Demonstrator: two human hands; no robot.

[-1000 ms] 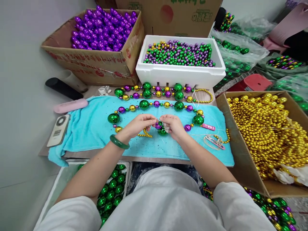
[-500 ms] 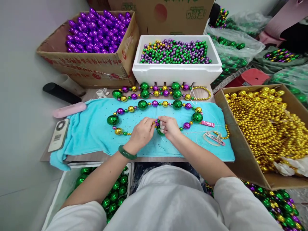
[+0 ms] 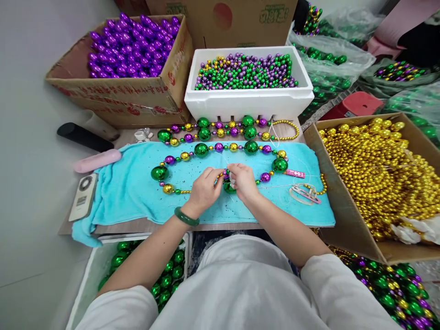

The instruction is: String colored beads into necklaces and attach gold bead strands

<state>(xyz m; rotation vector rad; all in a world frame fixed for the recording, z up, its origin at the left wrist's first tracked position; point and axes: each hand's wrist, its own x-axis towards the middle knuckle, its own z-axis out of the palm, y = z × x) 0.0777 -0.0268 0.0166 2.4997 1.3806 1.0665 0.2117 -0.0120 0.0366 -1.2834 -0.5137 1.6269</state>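
Observation:
A loop of green, purple and gold beads [image 3: 201, 150] lies on the turquoise towel [image 3: 130, 201]. At its near side, my left hand [image 3: 206, 189], with a green bangle on the wrist, pinches the strand by small gold beads. My right hand [image 3: 242, 181] is closed close beside it, fingertips pinched at the strand, over a large green bead [image 3: 228, 186]. Thin string runs to the right from there. A finished-looking double strand [image 3: 204, 133] rests beyond the towel, with a gold bead loop at its right end. Small pink scissors or clips [image 3: 309, 195] lie at the right.
Behind stand a carton of purple beads [image 3: 175, 68] and a white foam box [image 3: 247, 98] of small beads. A carton of gold beads [image 3: 347, 215] is at the right. A phone-like device [image 3: 82, 197], a pink case [image 3: 98, 160] and a black cylinder [image 3: 82, 136] lie left.
The view has shifted slightly. My hands remain together at the strand, with my right fingertips raised slightly and a thin thread now arching above them.

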